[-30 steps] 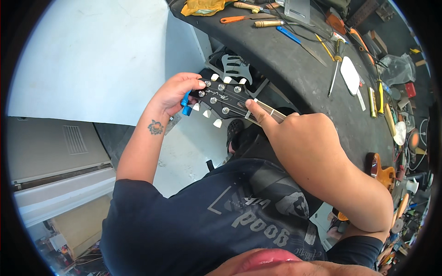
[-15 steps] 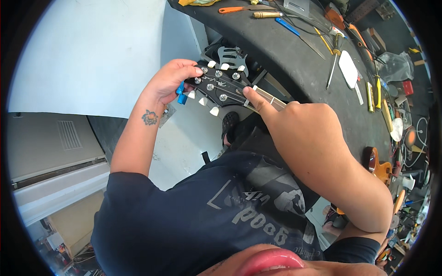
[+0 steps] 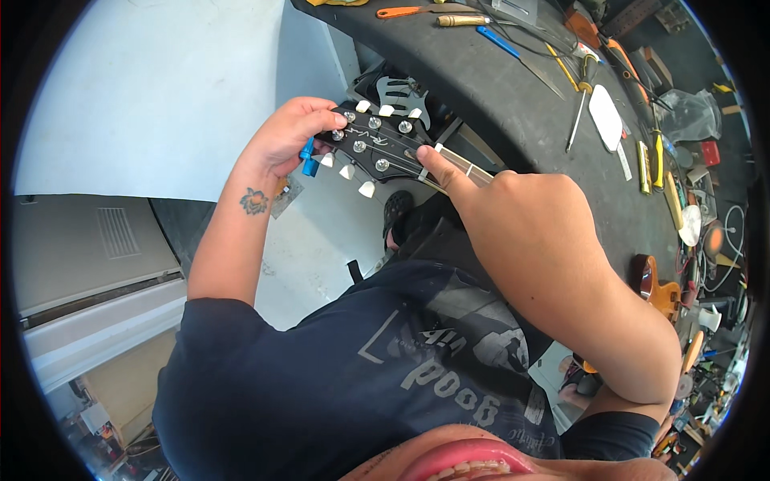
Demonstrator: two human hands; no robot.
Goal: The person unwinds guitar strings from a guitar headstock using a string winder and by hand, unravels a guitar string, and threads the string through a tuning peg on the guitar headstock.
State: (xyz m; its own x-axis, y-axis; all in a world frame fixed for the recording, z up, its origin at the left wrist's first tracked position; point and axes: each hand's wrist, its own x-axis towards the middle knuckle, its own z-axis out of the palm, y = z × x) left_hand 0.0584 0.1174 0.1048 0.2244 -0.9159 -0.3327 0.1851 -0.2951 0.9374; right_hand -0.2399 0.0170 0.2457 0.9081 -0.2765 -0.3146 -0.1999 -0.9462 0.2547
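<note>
My left hand (image 3: 289, 136) grips the end of a black guitar headstock (image 3: 381, 143), its thumb on the face beside the metal posts and white tuning pegs. A small blue plastic piece (image 3: 310, 160) hangs below the headstock at my left fingers. My right hand (image 3: 525, 220) lies over the guitar neck (image 3: 461, 163), one fingertip pressed near the nut and the other fingers curled under, mostly hidden. The guitar's body is hidden.
A dark workbench (image 3: 513, 112) curves around the right, bearing files, screwdrivers (image 3: 579, 112), a white plate (image 3: 605, 120), a wooden guitar body (image 3: 662, 293) and clutter. A pale panel (image 3: 144, 96) fills the upper left. A grey cut-out piece (image 3: 401, 96) sits below the bench.
The headstock and both my hands have shifted up and left in the view, and the bench and background have slid slightly with them. My grip looks much the same.
</note>
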